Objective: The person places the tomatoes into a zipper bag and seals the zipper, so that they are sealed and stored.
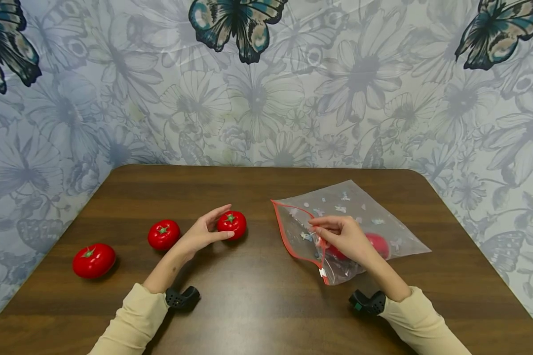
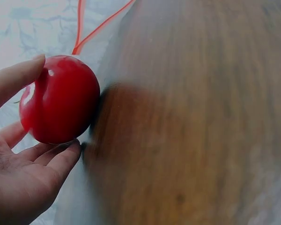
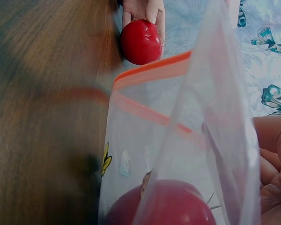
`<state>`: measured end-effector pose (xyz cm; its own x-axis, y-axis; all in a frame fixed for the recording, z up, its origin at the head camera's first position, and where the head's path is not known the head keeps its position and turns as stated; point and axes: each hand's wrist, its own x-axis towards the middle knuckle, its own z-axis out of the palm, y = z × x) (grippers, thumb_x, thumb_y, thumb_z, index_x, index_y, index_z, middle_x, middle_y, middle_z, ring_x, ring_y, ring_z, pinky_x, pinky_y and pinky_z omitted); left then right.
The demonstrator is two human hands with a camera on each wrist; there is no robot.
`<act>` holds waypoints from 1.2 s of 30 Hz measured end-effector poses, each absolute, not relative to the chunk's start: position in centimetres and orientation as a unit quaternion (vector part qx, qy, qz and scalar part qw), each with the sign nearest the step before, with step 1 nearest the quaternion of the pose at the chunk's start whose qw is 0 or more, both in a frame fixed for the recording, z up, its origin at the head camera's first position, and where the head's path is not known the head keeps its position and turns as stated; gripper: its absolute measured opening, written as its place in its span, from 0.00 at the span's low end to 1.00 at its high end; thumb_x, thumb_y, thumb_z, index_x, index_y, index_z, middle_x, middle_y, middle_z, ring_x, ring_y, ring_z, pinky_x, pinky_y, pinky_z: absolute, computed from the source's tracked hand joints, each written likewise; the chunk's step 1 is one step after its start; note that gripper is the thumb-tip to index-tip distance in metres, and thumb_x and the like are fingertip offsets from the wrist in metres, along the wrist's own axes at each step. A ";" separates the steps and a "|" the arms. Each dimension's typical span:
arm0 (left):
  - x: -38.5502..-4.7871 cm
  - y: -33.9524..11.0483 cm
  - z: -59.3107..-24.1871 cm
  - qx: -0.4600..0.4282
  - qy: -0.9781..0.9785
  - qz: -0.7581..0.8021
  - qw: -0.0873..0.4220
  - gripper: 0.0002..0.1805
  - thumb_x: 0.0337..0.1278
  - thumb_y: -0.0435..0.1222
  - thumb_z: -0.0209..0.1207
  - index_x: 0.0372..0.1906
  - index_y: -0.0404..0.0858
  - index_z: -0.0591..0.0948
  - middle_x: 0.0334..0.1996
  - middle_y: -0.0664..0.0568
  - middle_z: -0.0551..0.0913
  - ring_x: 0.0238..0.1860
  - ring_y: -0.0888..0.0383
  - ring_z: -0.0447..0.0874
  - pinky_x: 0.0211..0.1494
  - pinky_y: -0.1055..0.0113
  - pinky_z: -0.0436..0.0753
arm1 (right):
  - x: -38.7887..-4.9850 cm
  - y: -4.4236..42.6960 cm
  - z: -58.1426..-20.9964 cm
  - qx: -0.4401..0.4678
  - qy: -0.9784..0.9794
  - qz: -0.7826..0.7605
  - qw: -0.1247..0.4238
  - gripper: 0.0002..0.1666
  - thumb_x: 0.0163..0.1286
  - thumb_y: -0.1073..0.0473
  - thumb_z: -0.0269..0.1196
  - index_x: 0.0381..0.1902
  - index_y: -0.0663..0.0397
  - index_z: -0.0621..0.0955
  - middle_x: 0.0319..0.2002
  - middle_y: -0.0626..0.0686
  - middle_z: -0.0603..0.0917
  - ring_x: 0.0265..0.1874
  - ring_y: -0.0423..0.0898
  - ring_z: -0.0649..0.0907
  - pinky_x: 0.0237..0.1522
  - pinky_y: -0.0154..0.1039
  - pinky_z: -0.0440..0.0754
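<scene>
My left hand (image 1: 203, 233) has its thumb and fingers around a glossy red tomato (image 1: 232, 225) on the table; in the left wrist view the thumb touches one side of this tomato (image 2: 61, 101) and the fingers lie along the other. Two more red tomatoes, a nearer one (image 1: 94, 261) and a farther one (image 1: 164, 234), sit to the left. My right hand (image 1: 346, 239) pinches the upper edge of a clear zip bag (image 1: 360, 204), holding its mouth apart. The bag has an orange-red zip strip and faces left. Inside lies a red tomato (image 3: 164, 206), partly hidden by the hand in the head view.
The brown wooden table (image 1: 257, 305) has its far edge against a floral wall covering (image 1: 257, 108) with butterflies. A white slider (image 1: 322, 272) sits on the bag's near corner. Table surface separates the held tomato from the bag mouth.
</scene>
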<state>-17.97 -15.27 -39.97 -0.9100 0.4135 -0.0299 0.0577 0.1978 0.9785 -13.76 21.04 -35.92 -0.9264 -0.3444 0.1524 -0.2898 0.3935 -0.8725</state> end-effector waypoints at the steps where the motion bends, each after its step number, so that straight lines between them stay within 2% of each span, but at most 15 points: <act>1: -18.0 -15.3 -40.0 0.155 0.760 0.614 0.146 0.40 0.54 0.34 0.64 0.71 0.36 0.58 0.68 0.40 0.58 0.63 0.41 0.60 0.61 0.47 0.65 | -13.8 21.0 -35.9 -0.191 0.834 -0.517 0.026 0.16 0.66 0.65 0.61 0.50 0.67 0.80 0.38 0.55 0.85 0.25 0.44 0.83 0.23 0.33 0.78; 10: -18.1 -15.1 -40.2 0.154 0.765 0.608 0.143 0.40 0.53 0.33 0.64 0.71 0.37 0.59 0.67 0.40 0.59 0.61 0.41 0.63 0.60 0.48 0.66 | -13.8 21.1 -36.0 -0.192 0.835 -0.515 0.026 0.15 0.65 0.66 0.61 0.49 0.67 0.81 0.39 0.55 0.85 0.27 0.44 0.83 0.23 0.31 0.77; 16: -18.1 -15.1 -40.0 0.154 0.762 0.611 0.147 0.41 0.53 0.33 0.65 0.70 0.37 0.59 0.67 0.40 0.59 0.63 0.41 0.62 0.62 0.48 0.64 | -13.8 21.2 -35.9 -0.189 0.834 -0.517 0.030 0.15 0.65 0.66 0.61 0.49 0.67 0.80 0.39 0.56 0.85 0.27 0.44 0.83 0.22 0.30 0.75; 27: -18.2 -15.2 -40.2 0.167 0.765 0.604 0.146 0.42 0.51 0.32 0.66 0.71 0.37 0.59 0.67 0.40 0.60 0.63 0.42 0.61 0.63 0.49 0.63 | -13.9 21.1 -35.8 -0.197 0.831 -0.520 0.029 0.15 0.65 0.66 0.61 0.49 0.68 0.80 0.39 0.58 0.85 0.24 0.44 0.83 0.23 0.32 0.78; 36: -18.1 -15.1 -40.4 0.163 0.766 0.606 0.141 0.41 0.51 0.33 0.66 0.70 0.38 0.60 0.65 0.40 0.62 0.61 0.41 0.65 0.60 0.50 0.67 | -13.8 21.0 -35.9 -0.193 0.832 -0.519 0.029 0.15 0.65 0.67 0.61 0.49 0.68 0.80 0.38 0.58 0.85 0.25 0.44 0.83 0.23 0.32 0.78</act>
